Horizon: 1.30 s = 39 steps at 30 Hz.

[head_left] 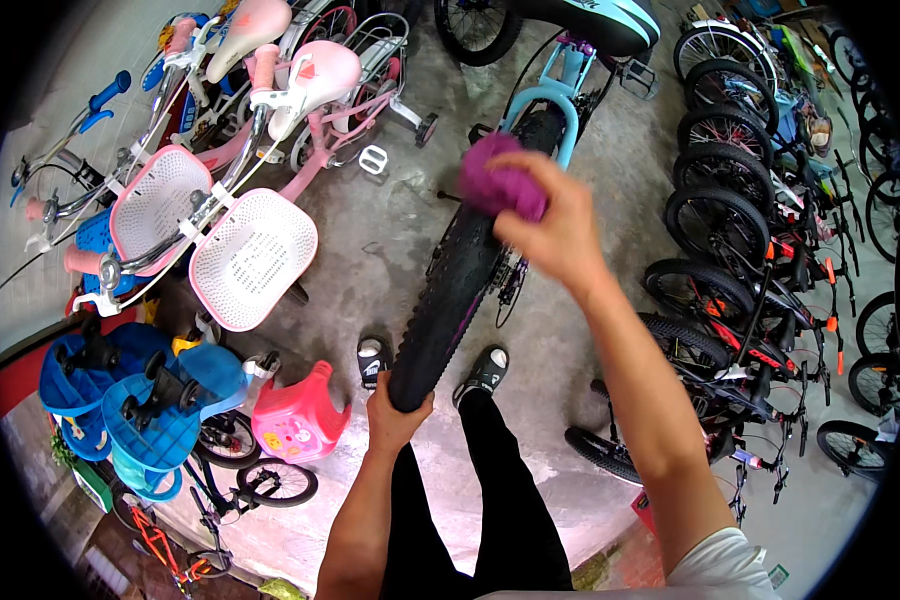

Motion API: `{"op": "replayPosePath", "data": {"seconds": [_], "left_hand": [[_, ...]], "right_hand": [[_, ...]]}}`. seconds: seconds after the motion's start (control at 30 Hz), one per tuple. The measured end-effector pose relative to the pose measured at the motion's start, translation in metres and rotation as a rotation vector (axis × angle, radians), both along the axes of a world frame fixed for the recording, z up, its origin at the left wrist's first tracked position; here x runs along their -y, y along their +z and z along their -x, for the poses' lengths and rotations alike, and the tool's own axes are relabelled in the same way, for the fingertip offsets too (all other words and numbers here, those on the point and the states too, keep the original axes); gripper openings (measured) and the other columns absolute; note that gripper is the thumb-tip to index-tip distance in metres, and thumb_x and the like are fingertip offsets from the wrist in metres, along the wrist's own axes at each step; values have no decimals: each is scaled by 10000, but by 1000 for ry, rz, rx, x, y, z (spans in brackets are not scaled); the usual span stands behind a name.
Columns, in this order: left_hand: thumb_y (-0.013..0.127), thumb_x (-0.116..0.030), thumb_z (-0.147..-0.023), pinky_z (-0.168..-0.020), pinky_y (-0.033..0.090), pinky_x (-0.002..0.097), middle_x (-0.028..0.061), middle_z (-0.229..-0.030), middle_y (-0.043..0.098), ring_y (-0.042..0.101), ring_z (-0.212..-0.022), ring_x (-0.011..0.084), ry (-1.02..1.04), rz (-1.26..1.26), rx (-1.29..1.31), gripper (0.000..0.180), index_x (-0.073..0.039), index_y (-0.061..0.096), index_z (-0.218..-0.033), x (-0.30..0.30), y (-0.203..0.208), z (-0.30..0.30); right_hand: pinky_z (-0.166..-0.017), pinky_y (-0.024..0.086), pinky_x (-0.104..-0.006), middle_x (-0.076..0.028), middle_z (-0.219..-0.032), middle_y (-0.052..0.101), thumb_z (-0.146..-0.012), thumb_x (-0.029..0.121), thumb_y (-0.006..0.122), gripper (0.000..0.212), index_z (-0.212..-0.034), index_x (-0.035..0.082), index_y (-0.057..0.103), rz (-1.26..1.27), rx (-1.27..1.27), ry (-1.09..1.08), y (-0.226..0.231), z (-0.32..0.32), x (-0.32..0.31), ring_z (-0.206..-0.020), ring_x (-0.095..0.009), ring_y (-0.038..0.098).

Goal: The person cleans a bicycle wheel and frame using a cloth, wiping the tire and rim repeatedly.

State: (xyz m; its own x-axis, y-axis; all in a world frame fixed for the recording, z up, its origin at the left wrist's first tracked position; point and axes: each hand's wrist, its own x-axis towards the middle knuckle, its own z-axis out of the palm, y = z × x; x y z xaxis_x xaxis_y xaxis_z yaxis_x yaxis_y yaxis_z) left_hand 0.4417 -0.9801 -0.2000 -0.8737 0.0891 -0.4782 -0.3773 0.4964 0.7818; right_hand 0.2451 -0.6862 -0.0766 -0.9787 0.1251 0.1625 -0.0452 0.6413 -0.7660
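A bicycle with a light blue frame (567, 110) stands in front of me, its wide, knobby black tire (450, 290) pointing toward me. My left hand (395, 415) is closed around the near end of that tire. In my right hand (558, 220) is a bunched purple cloth (498, 178), pinched between thumb and fingers. The cloth lies over the upper part of the tire, close to the blue frame; it and the hand are slightly blurred. At the far end of the bicycle is a black and light blue saddle (610, 22).
Pink children's bicycles with white baskets (254, 258) stand to the left. Nearer are blue plastic ride-on toys (165, 405) and a pink plastic stool (300, 415). A row of bicycles with black wheels (718, 225) lines the right side. My feet straddle the tire on the concrete floor (540, 400).
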Motion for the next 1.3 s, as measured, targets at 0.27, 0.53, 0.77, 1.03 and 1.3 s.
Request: {"op": "replayPosePath", "data": {"seconds": [0.27, 0.53, 0.77, 1.03, 1.3], "left_hand": [[925, -333, -681, -801, 561, 435, 215, -986, 732, 736, -932, 369, -16, -2, 44, 691, -27, 559, -1181, 5, 3, 3], [790, -145, -874, -1171, 359, 403, 166, -1521, 473, 439, -1433, 261, -136, -423, 483, 860, -25, 310, -1578, 79, 19, 36], [784, -329, -863, -1024, 486, 429, 251, -1331, 638, 625, -1251, 335, -256, -165, -87, 748, -9, 472, -1462, -50, 122, 184], [837, -389, -750, -875, 530, 422, 245, -1079, 702, 704, -1015, 366, -254, -21, 97, 694, 13, 581, -1254, -78, 103, 150], [814, -368, -727, -835, 519, 469, 235, -1011, 689, 685, -957, 404, -182, 0, -62, 629, 3, 582, -1180, -75, 98, 137]], "right_hand": [[-921, 521, -379, -114, -1109, 688, -641, 8, 662, 517, -1157, 31, 659, 517, 164, 270, 17, -95, 37, -978, -298, 664], [-965, 472, -334, -103, -1123, 627, -662, -53, 622, 548, -1204, 26, 639, 695, 189, 55, -9, -118, 57, -1058, -245, 622], [-976, 474, -322, -97, -1163, 628, -684, -62, 616, 593, -1267, 45, 608, 795, 349, 149, -17, -152, 82, -1089, -231, 627], [-1099, 456, -410, -162, -1333, 580, -722, 217, 666, 764, -1425, 13, 450, 1266, 193, -525, 6, -162, -8, -1242, -297, 583], [-873, 530, -327, -75, -1195, 684, -878, 134, 661, 512, -1378, 61, 581, 516, -16, -198, 11, 27, -64, -1045, -179, 660]]}}
